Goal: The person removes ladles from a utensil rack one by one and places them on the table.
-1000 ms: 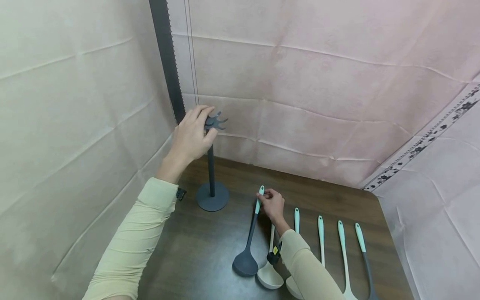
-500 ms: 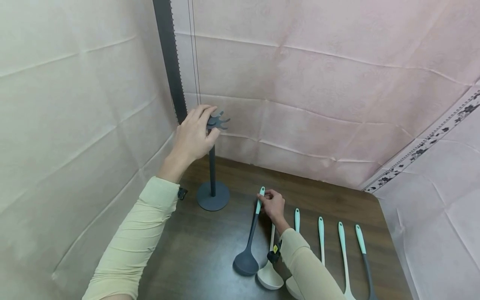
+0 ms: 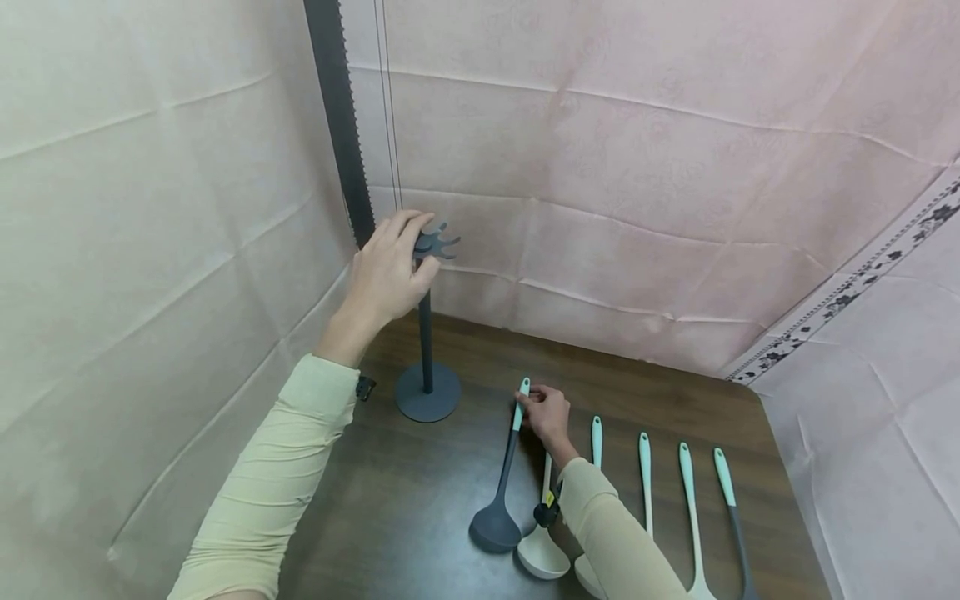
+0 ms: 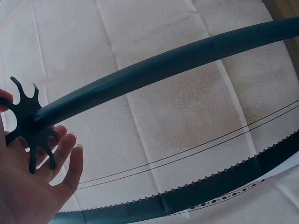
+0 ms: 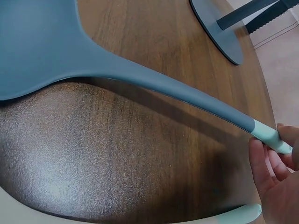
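Observation:
A dark grey utensil stand point(image 3: 427, 342) with a round base and a crown of curved hooks point(image 4: 29, 119) stands upright at the table's back left. My left hand point(image 3: 387, 271) holds the crown at its top, thumb and fingers about the hooks. In my right hand point(image 3: 549, 414) the mint handle end of a dark blue-grey ladle point(image 3: 495, 525) is pinched between thumb and fingers. In the right wrist view the ladle's neck point(image 5: 177, 91) casts a shadow on the table below it. Whether its bowl touches the table I cannot tell.
Right of the held ladle lies a cream ladle point(image 3: 543, 554), partly under my right wrist. More mint-handled utensils lie in a row, among them a cream one point(image 3: 690, 500) and a dark-necked one point(image 3: 733, 517). Cloth walls point(image 3: 600, 208) border the wooden table point(image 3: 390, 500).
The handle end of the ladle in my right hand has come slightly lower in view. My left hand stays on the stand's crown.

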Action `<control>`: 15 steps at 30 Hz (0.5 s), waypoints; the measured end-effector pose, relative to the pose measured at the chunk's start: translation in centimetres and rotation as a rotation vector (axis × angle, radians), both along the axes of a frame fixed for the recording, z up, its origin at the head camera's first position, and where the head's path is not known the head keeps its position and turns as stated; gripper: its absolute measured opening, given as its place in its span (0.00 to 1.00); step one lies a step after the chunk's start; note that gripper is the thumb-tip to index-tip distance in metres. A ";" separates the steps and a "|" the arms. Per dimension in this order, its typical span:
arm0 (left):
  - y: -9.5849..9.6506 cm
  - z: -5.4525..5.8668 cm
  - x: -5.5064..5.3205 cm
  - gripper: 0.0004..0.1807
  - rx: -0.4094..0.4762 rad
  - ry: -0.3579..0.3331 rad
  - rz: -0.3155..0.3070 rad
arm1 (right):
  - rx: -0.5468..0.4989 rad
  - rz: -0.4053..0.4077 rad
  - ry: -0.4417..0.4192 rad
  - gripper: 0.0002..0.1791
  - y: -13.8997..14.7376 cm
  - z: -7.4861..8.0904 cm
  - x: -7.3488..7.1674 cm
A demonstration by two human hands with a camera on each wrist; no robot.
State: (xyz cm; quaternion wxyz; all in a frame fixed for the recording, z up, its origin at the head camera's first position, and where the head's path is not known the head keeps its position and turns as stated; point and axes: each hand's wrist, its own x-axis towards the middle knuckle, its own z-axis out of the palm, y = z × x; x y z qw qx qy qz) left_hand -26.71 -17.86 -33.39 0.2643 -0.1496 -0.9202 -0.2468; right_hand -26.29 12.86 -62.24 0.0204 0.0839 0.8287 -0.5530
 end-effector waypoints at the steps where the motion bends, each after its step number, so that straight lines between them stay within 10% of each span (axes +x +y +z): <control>1: 0.0 0.0 0.0 0.37 0.001 0.000 0.000 | 0.005 0.003 -0.002 0.16 0.0 -0.1 0.0; 15: 0.0 0.1 0.0 0.37 -0.003 -0.006 0.004 | 0.042 -0.010 -0.053 0.15 -0.8 -0.5 0.3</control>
